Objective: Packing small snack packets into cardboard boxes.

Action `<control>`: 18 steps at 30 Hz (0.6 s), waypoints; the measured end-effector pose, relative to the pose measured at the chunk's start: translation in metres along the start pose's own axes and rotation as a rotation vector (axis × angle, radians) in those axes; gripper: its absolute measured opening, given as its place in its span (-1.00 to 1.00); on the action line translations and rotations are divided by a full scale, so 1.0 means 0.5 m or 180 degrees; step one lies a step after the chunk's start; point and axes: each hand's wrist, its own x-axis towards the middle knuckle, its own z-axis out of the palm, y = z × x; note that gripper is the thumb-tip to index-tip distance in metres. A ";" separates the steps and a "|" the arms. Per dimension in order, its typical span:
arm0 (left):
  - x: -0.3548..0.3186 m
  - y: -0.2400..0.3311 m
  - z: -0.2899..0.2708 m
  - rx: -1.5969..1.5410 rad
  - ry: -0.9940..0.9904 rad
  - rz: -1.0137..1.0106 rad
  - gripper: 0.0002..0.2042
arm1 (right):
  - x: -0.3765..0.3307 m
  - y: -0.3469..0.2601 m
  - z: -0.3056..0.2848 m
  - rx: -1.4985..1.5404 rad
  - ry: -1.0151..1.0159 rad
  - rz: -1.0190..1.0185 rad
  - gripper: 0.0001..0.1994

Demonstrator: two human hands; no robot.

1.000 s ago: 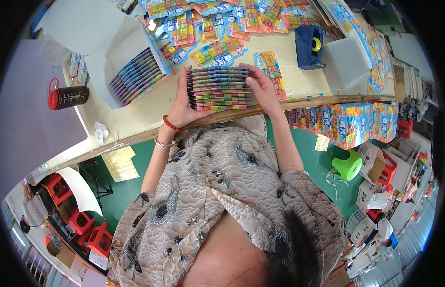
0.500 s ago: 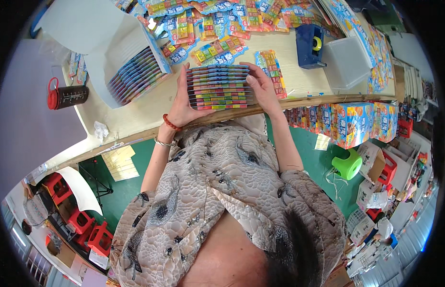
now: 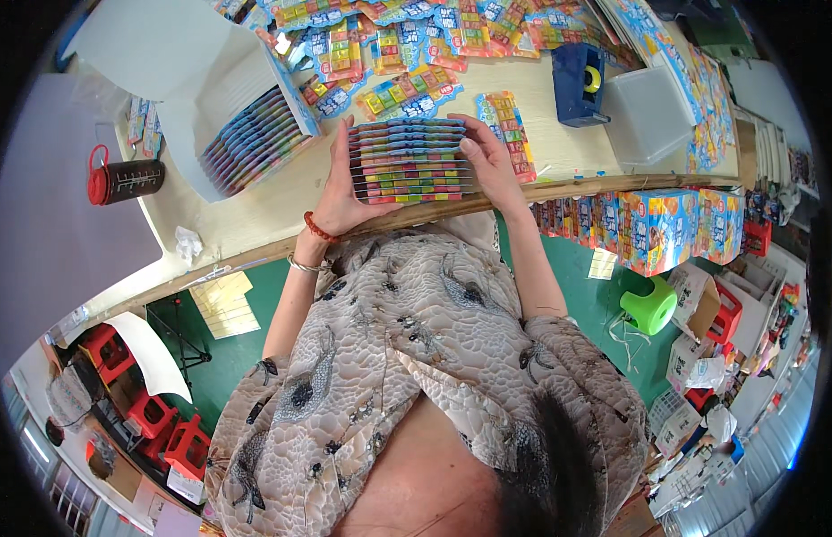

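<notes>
Here a stack of colourful packs (image 3: 409, 166) is held upright at the near edge of the worktop (image 3: 559, 154), its left side cupped by the left hand (image 3: 344, 199), its right side pressed by the right hand (image 3: 492, 168). A loose pack (image 3: 505, 130) is seen just beyond the right hand; on the left, more packs (image 3: 257, 148) are held in an open white box (image 3: 181, 134).

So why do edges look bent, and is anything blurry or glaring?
Head view: the fisheye bows the table edge and darkens the corners; head view: the stack between left hand and right hand looks sharp, the hair soft; head view: a white patch among the packets is likely glare.
</notes>
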 end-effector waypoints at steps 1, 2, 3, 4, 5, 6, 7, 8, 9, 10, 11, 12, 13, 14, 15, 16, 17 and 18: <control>0.000 0.000 0.000 0.0000 -0.0003 0.0000 0.32 | 0.000 -0.001 0.001 -0.0008 0.0012 0.0047 -0.61; -0.001 0.000 -0.001 -0.0008 0.0002 -0.0022 0.32 | 0.000 -0.002 0.001 -0.0011 0.0013 0.0048 -0.61; -0.001 0.000 -0.001 -0.0015 0.0005 -0.0044 0.32 | 0.000 -0.002 0.001 -0.0014 0.0018 0.0056 -0.61; -0.002 0.000 -0.001 -0.0018 0.0006 -0.0045 0.32 | -0.001 -0.003 0.001 -0.0016 0.0022 0.0065 -0.61; -0.002 -0.002 0.000 -0.0024 0.0005 -0.0037 0.32 | -0.001 -0.003 0.001 -0.0017 0.0023 0.0065 -0.61; -0.002 -0.003 0.000 -0.0029 0.0005 -0.0031 0.31 | -0.001 -0.004 0.002 -0.0005 0.0023 0.0043 -0.61; -0.003 -0.005 0.001 -0.0030 0.0005 -0.0032 0.31 | -0.001 -0.004 0.002 0.0007 0.0023 0.0022 -0.61; -0.003 -0.006 0.001 -0.0039 0.0012 -0.0015 0.31 | -0.001 -0.004 0.002 0.0006 0.0024 0.0021 -0.61; -0.003 -0.008 0.002 -0.0049 0.0019 0.0000 0.31 | -0.001 -0.003 0.001 0.0013 0.0019 0.0030 -0.61; -0.003 -0.008 0.002 -0.0049 0.0019 0.0000 0.31 | -0.001 -0.001 0.001 0.0019 0.0014 0.0041 -0.61; -0.003 -0.008 0.003 -0.0070 0.0022 -0.0016 0.31 | -0.001 0.000 0.000 0.0019 0.0018 0.0041 -0.61; -0.003 -0.008 0.003 -0.0092 0.0025 -0.0033 0.31 | 0.000 0.001 0.000 0.0017 0.0021 0.0044 -0.61; -0.002 -0.008 0.003 -0.0093 0.0021 -0.0033 0.31 | 0.000 0.002 -0.001 0.0016 0.0025 0.0048 -0.61; -0.002 -0.008 0.003 -0.0099 0.0028 -0.0023 0.31 | 0.000 0.003 -0.001 0.0018 0.0026 0.0051 -0.61; -0.002 -0.007 0.003 -0.0105 0.0035 -0.0014 0.31 | 0.001 0.003 0.000 0.0038 0.0030 0.0039 -0.61; -0.002 -0.006 0.002 -0.0105 0.0033 -0.0018 0.31 | 0.001 0.004 0.000 0.0058 0.0035 0.0028 -0.61; -0.001 -0.004 0.001 -0.0047 0.0033 -0.0021 0.31 | 0.001 0.005 0.001 0.0058 0.0041 0.0031 -0.61; -0.001 -0.002 0.001 0.0011 0.0032 -0.0024 0.31 | 0.001 0.005 0.003 -0.0133 0.0083 -0.0090 -0.62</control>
